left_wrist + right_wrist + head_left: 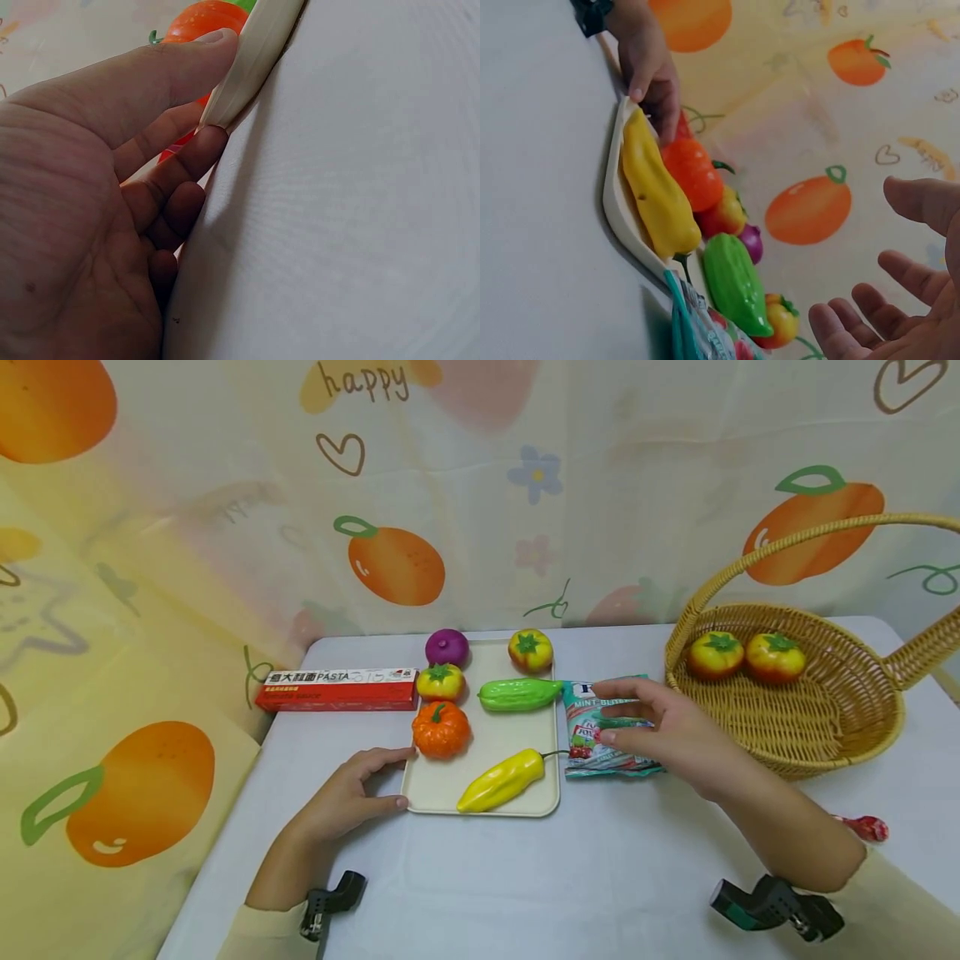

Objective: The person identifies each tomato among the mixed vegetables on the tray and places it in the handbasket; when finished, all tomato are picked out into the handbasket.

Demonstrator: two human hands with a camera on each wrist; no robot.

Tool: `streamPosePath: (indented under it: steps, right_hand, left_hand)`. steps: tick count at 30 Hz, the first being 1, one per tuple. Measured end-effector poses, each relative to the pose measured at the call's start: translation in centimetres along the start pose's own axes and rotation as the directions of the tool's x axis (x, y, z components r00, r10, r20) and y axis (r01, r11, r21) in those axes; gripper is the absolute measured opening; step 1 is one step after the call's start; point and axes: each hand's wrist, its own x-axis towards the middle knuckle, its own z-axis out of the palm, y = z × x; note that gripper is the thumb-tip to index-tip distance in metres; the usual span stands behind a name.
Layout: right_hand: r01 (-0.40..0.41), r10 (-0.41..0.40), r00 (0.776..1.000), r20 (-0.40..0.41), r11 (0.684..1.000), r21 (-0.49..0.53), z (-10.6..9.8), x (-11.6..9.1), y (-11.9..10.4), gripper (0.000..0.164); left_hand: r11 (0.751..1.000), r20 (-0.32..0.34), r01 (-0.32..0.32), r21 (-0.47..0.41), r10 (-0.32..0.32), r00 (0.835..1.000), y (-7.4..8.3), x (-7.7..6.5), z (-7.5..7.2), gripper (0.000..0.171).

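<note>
My left hand (345,793) grips the left edge of a cream tray (431,792), thumb near the front corner. In the left wrist view the thumb (202,64) lies over the rim, with fingertips against its underside. On the tray lie a yellow pepper (502,782), an orange pumpkin (441,731), a green ridged vegetable (517,695), a purple onion (447,648) and two yellow-red fruits with green leaf tops, one a persimmon-like fruit (531,652). Over a teal snack bag (588,714), my right hand (675,735) is held with fingers spread and nothing in them.
A wicker basket (795,714) with a tall handle stands at the right, holding two more yellow-red fruits (777,658). Left of the tray lies a red and white pasta box (337,691). A red wrapped item (870,828) shows partly behind the right forearm. A printed cloth hangs behind.
</note>
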Motion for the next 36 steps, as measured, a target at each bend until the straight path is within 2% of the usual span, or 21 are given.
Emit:
streamPosePath:
  steps: [4,12,21,30,36]
  right_hand:
    - [-0.009,0.009,1.000,0.012,1.000,0.014,0.5,1.0,-0.2,0.057]
    - [0.006,-0.008,0.999,0.037,0.999,0.043,1.3,3.4,-0.5,0.057]
    - [0.019,-0.024,0.997,0.067,0.997,0.079,2.4,6.2,-0.1,0.058]
    - [0.031,-0.043,0.996,0.083,0.989,0.141,4.3,8.8,-0.8,0.055]
    - [0.055,-0.064,0.994,0.087,0.993,0.102,5.8,10.6,-1.2,0.055]
  left_hand:
    - [1.000,0.006,-0.016,-0.004,0.016,1.000,0.0,0.0,-0.1,0.070]
    - [1.000,-0.001,0.007,0.004,-0.007,1.000,0.1,0.0,-0.1,0.071]
    - [1.000,-0.001,-0.004,0.005,0.004,1.000,0.0,0.1,-0.1,0.070]
    - [0.998,-0.001,-0.069,0.002,0.069,0.998,-0.3,0.2,-0.1,0.068]
    - [0.997,0.005,-0.076,-0.005,0.076,0.997,-0.3,0.2,-0.1,0.068]
